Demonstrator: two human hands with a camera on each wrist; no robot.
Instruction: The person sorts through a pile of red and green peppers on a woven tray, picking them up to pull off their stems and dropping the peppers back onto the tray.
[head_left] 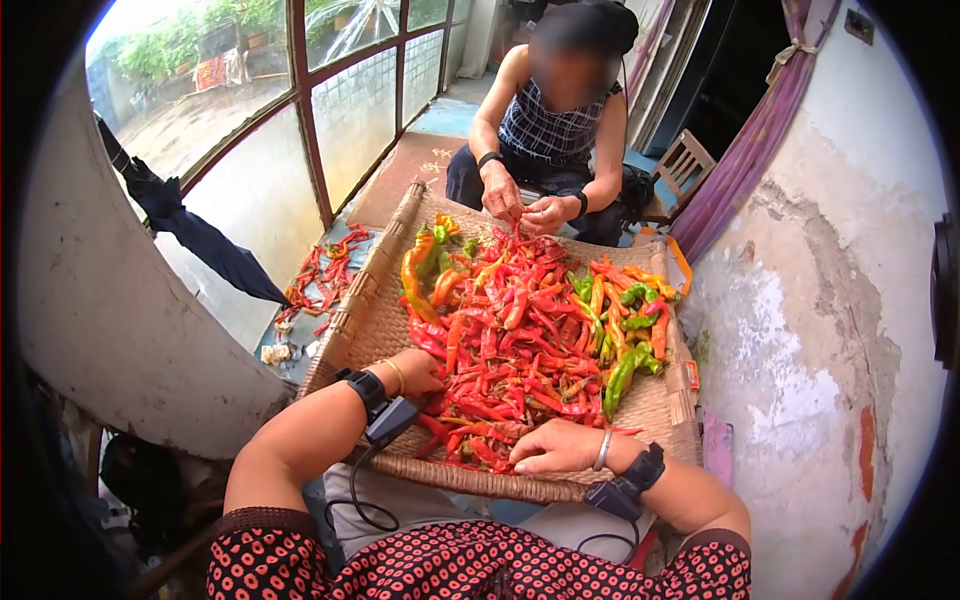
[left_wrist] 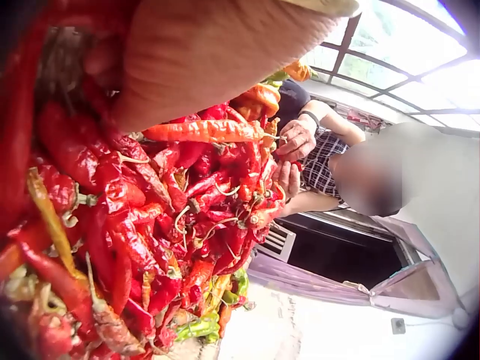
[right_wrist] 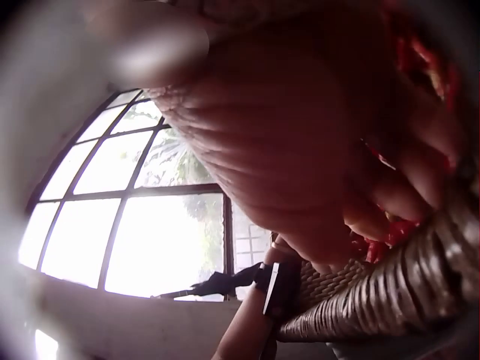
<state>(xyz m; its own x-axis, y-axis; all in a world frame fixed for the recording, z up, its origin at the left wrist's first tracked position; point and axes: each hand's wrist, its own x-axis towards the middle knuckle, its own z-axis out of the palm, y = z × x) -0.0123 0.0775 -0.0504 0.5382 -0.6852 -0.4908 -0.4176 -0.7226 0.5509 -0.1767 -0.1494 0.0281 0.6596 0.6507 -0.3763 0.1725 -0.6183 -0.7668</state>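
Red chili peppers, many of them wrinkled, are heaped on a woven tray. My left hand is at the left side of the heap. In the left wrist view, its fingertips bend down among the red peppers, partly hidden. I cannot tell if it grips one. Low on the heap, near the front rim, lies my right hand, its thumb extended to the left. The right wrist view shows its fingers loosely spread over the peppers, close to the rim.
Across the tray sits another person, both hands together over the far peppers. Green and orange peppers lie along the right side. More red peppers are spread left of the tray. A folded umbrella leans by the windows.
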